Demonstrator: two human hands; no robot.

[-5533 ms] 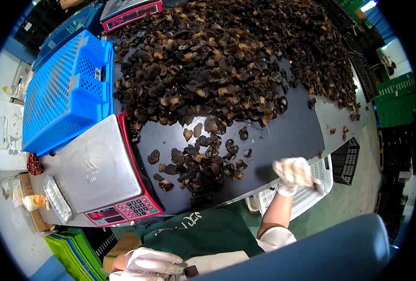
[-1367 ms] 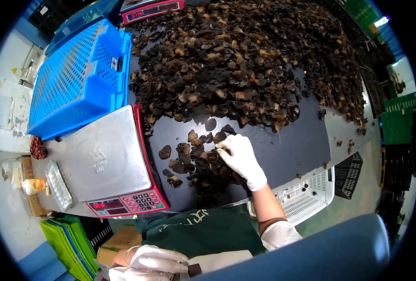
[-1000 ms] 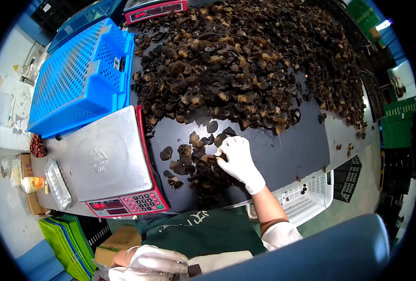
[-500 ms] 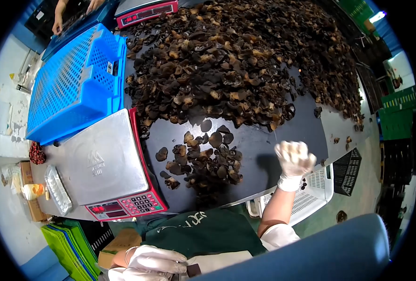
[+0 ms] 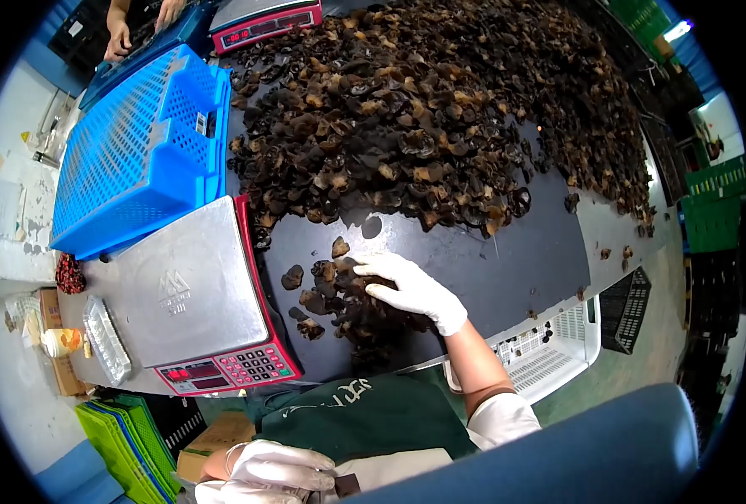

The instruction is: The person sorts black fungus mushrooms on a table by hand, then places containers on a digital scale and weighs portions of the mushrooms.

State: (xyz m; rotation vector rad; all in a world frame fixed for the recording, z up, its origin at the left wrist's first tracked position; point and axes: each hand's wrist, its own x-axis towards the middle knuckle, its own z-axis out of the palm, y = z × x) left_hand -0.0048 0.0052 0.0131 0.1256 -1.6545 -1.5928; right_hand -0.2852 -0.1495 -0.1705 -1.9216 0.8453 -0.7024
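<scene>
White-gloved right hand: fingers parted, touching dark-brown curled fungus pieces right of red-and-silver scale. Left hand: grip unclear.

Near scale's plate: smooth, shining metal
Blue crate: glossy plastic
Dark pieces: rough, partly glossy
Apron: matt cloth

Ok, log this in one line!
right hand: over small wood ear pile | left hand: off table | near digital scale: pile's left

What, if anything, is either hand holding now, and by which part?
It cannot be told: the right hand is at the small pile of dark pieces, no clear grip showing; the left hand shows nothing clearly held.
</scene>
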